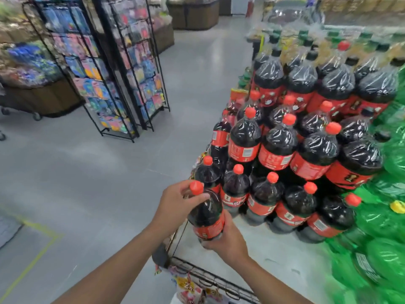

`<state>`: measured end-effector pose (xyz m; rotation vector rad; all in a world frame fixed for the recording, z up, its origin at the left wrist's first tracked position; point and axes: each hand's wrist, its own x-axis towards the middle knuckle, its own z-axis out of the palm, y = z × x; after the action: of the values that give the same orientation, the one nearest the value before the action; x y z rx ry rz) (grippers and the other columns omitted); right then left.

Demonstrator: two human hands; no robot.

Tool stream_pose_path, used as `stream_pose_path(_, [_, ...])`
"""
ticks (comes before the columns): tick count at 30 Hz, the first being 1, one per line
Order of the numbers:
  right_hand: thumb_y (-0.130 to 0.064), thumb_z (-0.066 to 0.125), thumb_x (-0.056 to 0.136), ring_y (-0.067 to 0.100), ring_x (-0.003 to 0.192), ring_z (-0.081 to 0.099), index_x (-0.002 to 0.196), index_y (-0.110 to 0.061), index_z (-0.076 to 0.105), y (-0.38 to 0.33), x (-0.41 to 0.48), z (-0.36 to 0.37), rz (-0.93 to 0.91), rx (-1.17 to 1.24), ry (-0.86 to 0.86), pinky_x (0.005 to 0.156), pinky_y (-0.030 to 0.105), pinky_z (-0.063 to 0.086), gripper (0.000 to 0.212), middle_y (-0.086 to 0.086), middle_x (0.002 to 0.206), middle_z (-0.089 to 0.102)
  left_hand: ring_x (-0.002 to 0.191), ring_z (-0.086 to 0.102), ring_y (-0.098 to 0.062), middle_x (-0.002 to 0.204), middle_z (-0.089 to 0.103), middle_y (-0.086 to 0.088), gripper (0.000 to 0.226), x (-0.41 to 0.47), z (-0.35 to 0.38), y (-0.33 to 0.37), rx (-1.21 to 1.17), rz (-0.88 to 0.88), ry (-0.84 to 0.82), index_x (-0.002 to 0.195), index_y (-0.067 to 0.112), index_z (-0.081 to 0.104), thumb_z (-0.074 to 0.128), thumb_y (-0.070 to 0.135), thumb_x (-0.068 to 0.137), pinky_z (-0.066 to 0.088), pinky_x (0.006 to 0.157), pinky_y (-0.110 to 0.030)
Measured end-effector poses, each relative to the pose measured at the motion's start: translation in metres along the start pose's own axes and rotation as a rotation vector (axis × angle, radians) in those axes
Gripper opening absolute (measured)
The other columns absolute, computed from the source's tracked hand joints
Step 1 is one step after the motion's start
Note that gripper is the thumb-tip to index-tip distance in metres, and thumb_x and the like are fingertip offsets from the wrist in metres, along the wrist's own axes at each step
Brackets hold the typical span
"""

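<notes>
cola bottle (207,212): in the air at the display platform (263,249) corner, beside the front row (265,194) | left hand (175,205) grip: pinching neck under cap | right hand (228,240) grip: curled round base | progress: mid-transfer by my read, set-down not yet done

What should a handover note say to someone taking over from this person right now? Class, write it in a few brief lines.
Left hand: grips the bottle at the neck, just under its red cap.
Right hand: curled under the bottle's base, carrying it.
Bottle: held tilted in the air over the front left corner of the shelf, next to the front row of cola bottles.
Done: the bottle is held firmly in both hands.
Left: it is not set down. It looks bound for the end of the front row, but it could equally be coming off the shelf.
</notes>
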<state>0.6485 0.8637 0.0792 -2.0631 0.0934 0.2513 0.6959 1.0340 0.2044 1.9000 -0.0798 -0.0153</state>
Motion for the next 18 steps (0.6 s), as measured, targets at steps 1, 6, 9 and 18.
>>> stream_pose_path(1, [-0.042, 0.089, 0.051, -0.002, 0.104, 0.062, 0.138, -0.051, 0.035, 0.000, 0.006, 0.007, 0.023, 0.013, 0.006, 0.075, 0.020, 0.048, 0.102, -0.029, 0.116, 0.063, 0.096, 0.073, -0.001, 0.095, 0.079, 0.016, 0.022, 0.006, -0.001, -0.005, 0.032, 0.019, -0.029, 0.097, 0.026, 0.079, 0.089, 0.016, 0.079, 0.051, 0.086, -0.011])
stream_pose_path(6, [-0.033, 0.091, 0.057, -0.001, 0.102, 0.064, 0.129, -0.053, 0.038, 0.002, 0.027, 0.041, 0.157, 0.068, 0.075, 0.075, 0.014, 0.048, 0.091, -0.024, 0.113, 0.068, 0.105, 0.070, -0.001, 0.103, 0.077, 0.020, 0.024, 0.038, -0.013, -0.034, 0.139, 0.045, -0.211, 0.100, 0.036, 0.079, 0.089, 0.027, 0.081, 0.056, 0.098, -0.032])
stream_pose_path(9, [-0.040, 0.089, 0.062, 0.009, 0.097, 0.064, 0.135, -0.039, 0.040, -0.003, 0.040, 0.056, 0.236, 0.060, 0.106, 0.073, 0.020, 0.049, 0.088, -0.018, 0.109, 0.067, 0.104, 0.070, 0.001, 0.103, 0.077, 0.023, 0.023, 0.055, -0.020, -0.045, 0.172, 0.068, -0.318, 0.101, 0.035, 0.079, 0.089, 0.027, 0.081, 0.057, 0.097, -0.030])
stream_pose_path(18, [-0.023, 0.088, 0.073, 0.014, 0.098, 0.062, 0.137, -0.023, 0.045, -0.003, 0.064, 0.088, 0.385, 0.125, 0.229, 0.074, 0.020, 0.050, 0.077, -0.008, 0.110, 0.066, 0.102, 0.068, 0.005, 0.102, 0.075, 0.028, 0.031, 0.085, -0.030, -0.077, 0.252, 0.137, -0.476, 0.109, 0.036, 0.078, 0.088, 0.030, 0.081, 0.051, 0.090, -0.012])
